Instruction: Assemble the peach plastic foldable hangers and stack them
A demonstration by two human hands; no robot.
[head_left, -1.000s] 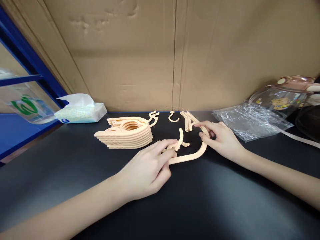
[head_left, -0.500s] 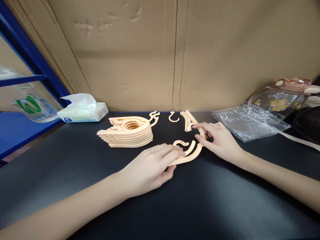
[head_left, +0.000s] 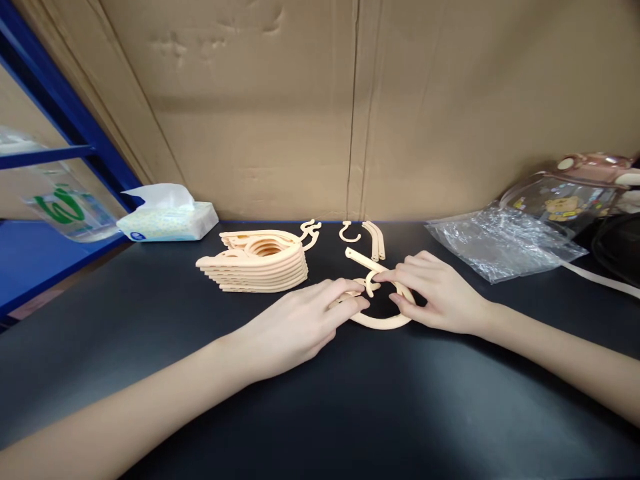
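A cream plastic folding hanger [head_left: 383, 323] lies low over the black table between my hands, its curved arms bent round toward each other. Bent fingers of my left hand [head_left: 295, 323] close over its left end and hide much of it. My right hand [head_left: 437, 293] grips the right arm between thumb and fingers, with the index fingertip against a small curved piece, apparently a hook [head_left: 371, 283]. To the left stands a neat stack of folded hangers [head_left: 265, 270]. Behind my hands lie a loose hook [head_left: 349, 233] and a few curved arm pieces [head_left: 375, 241].
A tissue pack [head_left: 170, 222] sits at the back left by a blue metal frame [head_left: 105, 157]. Crumpled clear plastic bags [head_left: 500, 240] and a clear bag with a bear picture [head_left: 560, 200] lie at the right. A cardboard wall [head_left: 260, 133] closes off the back.
My right hand has swung the hanger's right arm inward to the left, so its free end now points up-left, away from the loose arm pieces. My left hand stays over the left end.
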